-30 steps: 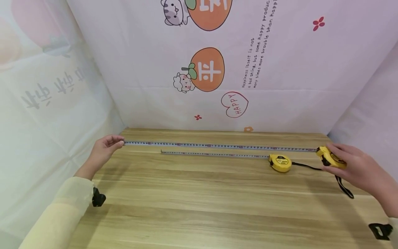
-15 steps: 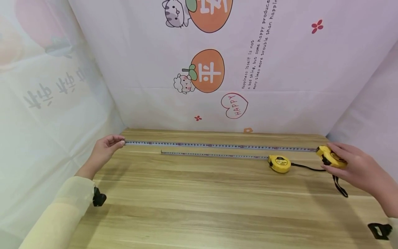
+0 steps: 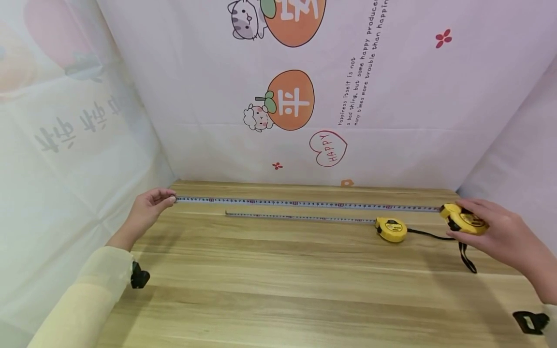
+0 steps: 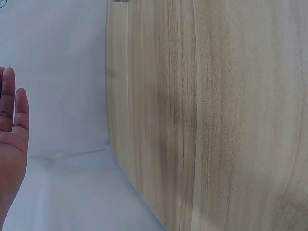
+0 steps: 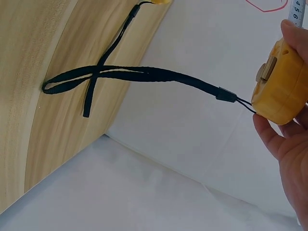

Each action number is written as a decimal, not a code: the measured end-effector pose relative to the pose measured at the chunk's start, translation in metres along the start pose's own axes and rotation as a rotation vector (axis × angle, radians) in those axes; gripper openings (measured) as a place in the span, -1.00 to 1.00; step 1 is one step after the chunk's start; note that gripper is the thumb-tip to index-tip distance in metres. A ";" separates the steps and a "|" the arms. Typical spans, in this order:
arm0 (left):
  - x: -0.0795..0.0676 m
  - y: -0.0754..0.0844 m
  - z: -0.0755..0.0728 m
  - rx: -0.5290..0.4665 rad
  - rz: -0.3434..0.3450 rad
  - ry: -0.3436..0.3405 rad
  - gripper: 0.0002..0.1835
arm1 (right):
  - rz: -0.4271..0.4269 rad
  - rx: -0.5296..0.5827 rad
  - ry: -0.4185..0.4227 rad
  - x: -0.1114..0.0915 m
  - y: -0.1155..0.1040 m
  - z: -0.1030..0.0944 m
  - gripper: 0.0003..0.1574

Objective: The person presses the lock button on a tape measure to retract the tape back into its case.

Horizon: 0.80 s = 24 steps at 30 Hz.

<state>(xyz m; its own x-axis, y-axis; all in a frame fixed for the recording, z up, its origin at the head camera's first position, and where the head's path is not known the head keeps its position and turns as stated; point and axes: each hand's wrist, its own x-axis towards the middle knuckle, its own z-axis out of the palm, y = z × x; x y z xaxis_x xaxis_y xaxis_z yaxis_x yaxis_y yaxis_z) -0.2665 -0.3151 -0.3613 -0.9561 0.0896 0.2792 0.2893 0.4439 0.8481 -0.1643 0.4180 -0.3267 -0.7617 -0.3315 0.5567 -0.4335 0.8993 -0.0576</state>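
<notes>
My left hand [image 3: 150,208] pinches the free end of a tape measure's blade [image 3: 274,202] at the far left of the table in the head view. The blade runs straight across to the right, into a yellow tape measure [image 3: 466,221] that my right hand [image 3: 505,232] grips between thumb and fingers. From its case hangs a black wrist strap [image 5: 159,77]. Just in front of the stretched blade, a second yellow tape measure [image 3: 391,229] lies on the table, its own shorter blade [image 3: 300,217] drawn out to the left. The left wrist view shows only part of my left hand [image 4: 12,139].
The wooden table [image 3: 278,290] meets a white printed cloth [image 3: 217,96] at the back, with more cloth at both sides. A black strap [image 3: 428,234] trails right from the lying tape measure toward my right hand.
The held tape's marks have shifted slightly right, and a little less blade shows at the case. Its wrist strap has swung left. Both hands stay nearly in place.
</notes>
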 end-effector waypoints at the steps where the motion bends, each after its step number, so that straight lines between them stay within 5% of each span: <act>1: 0.000 0.000 0.000 0.001 -0.003 0.001 -0.59 | 0.006 0.007 0.004 0.000 0.000 0.000 0.01; 24: 0.006 0.003 0.008 0.029 0.017 -0.016 -0.59 | 0.015 0.036 -0.042 0.006 0.002 0.003 -0.07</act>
<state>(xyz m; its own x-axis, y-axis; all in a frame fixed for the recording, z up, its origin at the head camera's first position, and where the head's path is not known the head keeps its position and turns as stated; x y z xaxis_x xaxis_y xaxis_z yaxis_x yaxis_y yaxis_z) -0.2718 -0.3066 -0.3608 -0.9518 0.1116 0.2856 0.3038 0.4679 0.8299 -0.1712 0.4173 -0.3265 -0.7878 -0.3303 0.5199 -0.4381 0.8938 -0.0961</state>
